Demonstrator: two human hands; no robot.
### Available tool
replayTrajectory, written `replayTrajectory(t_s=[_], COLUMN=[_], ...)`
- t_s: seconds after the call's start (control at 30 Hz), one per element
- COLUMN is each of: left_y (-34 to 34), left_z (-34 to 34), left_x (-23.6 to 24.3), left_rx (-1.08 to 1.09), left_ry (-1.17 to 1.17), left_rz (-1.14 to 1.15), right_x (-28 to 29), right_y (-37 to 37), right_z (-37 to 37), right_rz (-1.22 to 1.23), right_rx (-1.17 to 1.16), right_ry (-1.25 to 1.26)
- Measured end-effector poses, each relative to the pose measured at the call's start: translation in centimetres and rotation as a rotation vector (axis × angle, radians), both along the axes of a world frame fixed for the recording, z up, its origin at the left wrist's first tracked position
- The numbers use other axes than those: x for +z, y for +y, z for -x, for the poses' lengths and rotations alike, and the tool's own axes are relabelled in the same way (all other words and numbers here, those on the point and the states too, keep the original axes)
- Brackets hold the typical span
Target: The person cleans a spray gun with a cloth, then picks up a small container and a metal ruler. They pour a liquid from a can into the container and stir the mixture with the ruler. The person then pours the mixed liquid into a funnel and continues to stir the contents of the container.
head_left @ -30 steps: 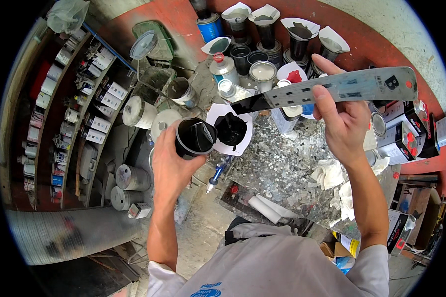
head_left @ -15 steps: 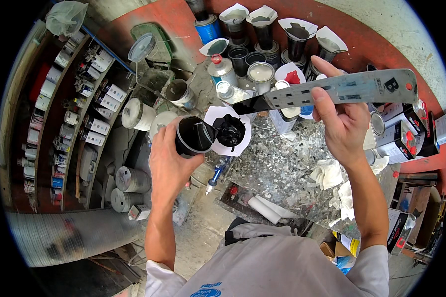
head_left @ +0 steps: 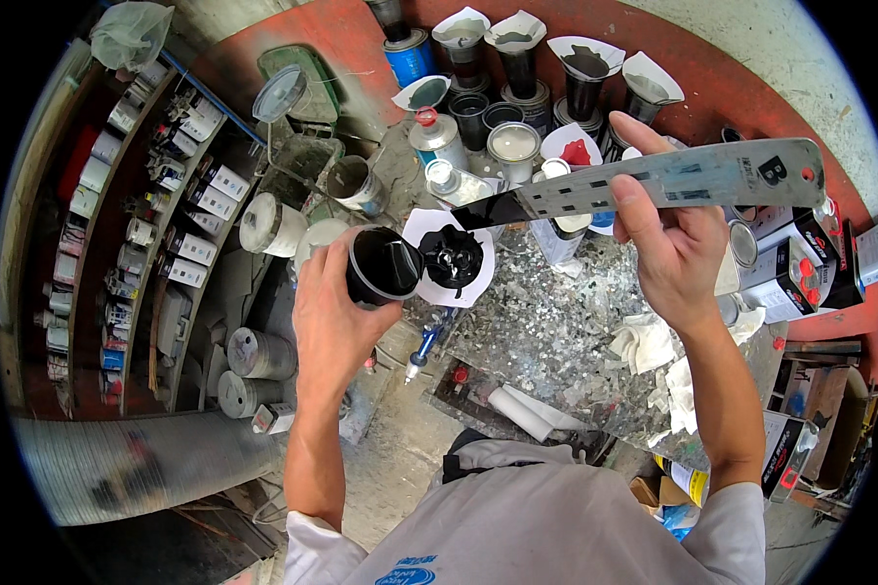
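My left hand (head_left: 334, 310) is closed around a dark plastic cup (head_left: 366, 283), whose inside is coated with glossy black paint. The cup leans right, its rim beside a white paper paint strainer (head_left: 476, 289). Thick black paint (head_left: 449, 255) lies folded in the strainer; what supports it underneath is hidden. Between the thumb and fingers of my right hand (head_left: 675, 244) is a long flat metal mixing stick (head_left: 595, 185) with printed squares and a hole at its far right end. Wet black paint covers its left tip, which hovers over the strainer's right edge.
Behind stand several cups topped with paper strainers (head_left: 585, 60), an open can of pale paint (head_left: 513, 142) and a red-capped metal can (head_left: 437, 138). A blue-handled spray gun (head_left: 425, 349) hangs at the paint-spattered bench's (head_left: 546, 322) edge. Crumpled wipes (head_left: 644, 343) lie right; shelves of cans (head_left: 190, 244) stand left.
The cup has tipped back slightly, and its rim now sits a little left of the strainer's middle. The mixing stick's painted tip has shifted slightly left and down.
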State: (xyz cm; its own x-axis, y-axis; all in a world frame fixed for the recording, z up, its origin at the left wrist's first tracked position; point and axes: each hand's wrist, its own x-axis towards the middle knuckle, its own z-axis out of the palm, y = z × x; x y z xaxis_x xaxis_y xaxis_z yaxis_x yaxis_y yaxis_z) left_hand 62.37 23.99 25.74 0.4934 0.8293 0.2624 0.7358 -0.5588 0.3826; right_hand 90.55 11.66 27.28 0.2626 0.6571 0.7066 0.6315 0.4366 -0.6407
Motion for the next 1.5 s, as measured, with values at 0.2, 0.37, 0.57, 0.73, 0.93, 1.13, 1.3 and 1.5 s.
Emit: replayTrajectory(t_s=[0.2,0.37,0.57,0.73,0.93,1.13,1.3,1.5], left_y=[-0.1,-0.3,-0.2,-0.2,-0.1,-0.2,-0.2,-0.2], left_z=[-0.1,-0.3,-0.3,-0.5,-0.5,-0.6,-0.6,-0.6], left_x=[0.3,0.5,0.5,0.8,0.7,1.0,1.0,1.1], left_rx=[0.001,0.013,0.004,-0.002,-0.004,-0.001,0.004,0.005], left_ry=[0.011,0.009,0.022,0.032,0.055,0.060,0.088,0.105], left_rz=[-0.017,-0.012,-0.043,-0.078,-0.104,-0.125,-0.089,-0.081], right_x=[0.2,0.1,-0.1,0.0,0.4,0.0,0.2,-0.1], right_y=[0.0,0.0,-0.1,-0.3,-0.2,-0.2,-0.2,-0.1], right_z=[0.1,0.1,-0.1,0.1,0.8,0.2,0.6,0.2], right_rz=[-0.004,-0.008,-0.003,0.008,-0.008,-0.022,-0.020,-0.041], right_rx=[-0.002,-0.002,-0.001,-0.004,-0.020,0.007,-0.017,-0.003], right_ry=[-0.006,-0.002,0.005,0.039,0.114,0.010,0.084,0.006])
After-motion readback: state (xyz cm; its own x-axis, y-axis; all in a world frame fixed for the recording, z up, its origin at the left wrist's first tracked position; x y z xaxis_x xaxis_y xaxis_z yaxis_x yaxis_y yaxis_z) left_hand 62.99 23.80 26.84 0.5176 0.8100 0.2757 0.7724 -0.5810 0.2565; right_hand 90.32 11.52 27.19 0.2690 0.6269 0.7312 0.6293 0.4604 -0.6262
